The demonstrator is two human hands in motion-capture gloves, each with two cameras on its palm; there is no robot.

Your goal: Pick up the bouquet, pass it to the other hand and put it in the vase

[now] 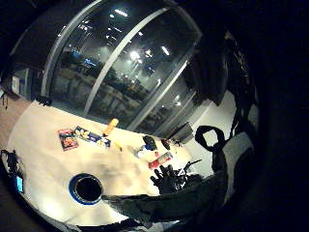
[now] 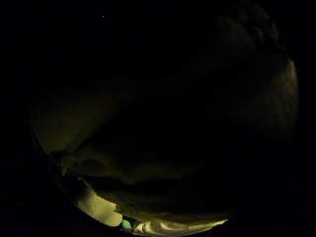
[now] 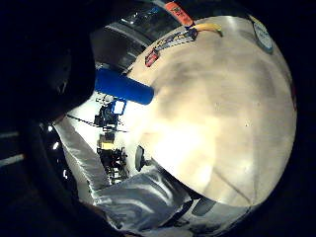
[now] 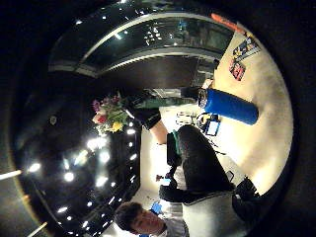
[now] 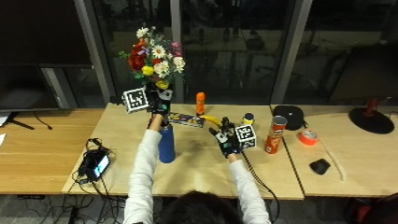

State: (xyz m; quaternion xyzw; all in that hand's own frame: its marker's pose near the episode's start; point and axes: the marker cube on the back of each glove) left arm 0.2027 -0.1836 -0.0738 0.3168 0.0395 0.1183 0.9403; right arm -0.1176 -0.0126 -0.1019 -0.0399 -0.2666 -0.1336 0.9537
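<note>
The right hand hovers low over the table, near the middle, with fingers spread and relaxed, holding nothing. To its left stands the blue vase, upright on the table beside the left forearm; in the left palm view its dark mouth faces up. Farther off, the left hand is raised above the vase and grips the bouquet by its stems, blooms up, well clear of the vase. The right thumb-side view shows the bouquet held up beyond the vase. To the right, a chip can stands on the table.
</note>
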